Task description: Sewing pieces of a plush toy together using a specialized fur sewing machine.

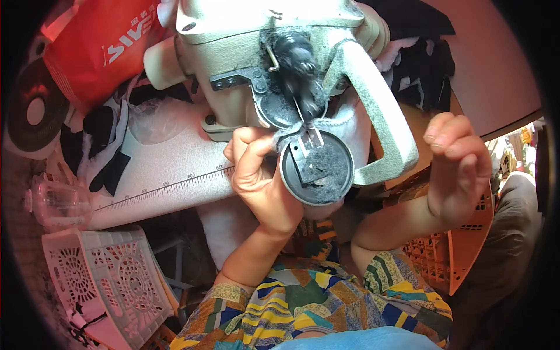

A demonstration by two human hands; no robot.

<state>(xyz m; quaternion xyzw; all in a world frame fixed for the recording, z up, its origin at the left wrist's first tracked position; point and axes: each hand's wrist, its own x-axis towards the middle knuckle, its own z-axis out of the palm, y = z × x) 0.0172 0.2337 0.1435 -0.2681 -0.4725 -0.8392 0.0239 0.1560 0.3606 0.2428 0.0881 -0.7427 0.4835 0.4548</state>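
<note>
Fleece [341, 125] is pinched by left hand [261, 178] at sewing-machine disc [328, 169], seemingly for steadiness; right hand [459, 166] held raised, empty.

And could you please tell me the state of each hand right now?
Left hand: closed, holding fleecy fabric at the sewing machine.
Right hand: open, raised, fingers loosely curled, holding nothing visible.
</note>
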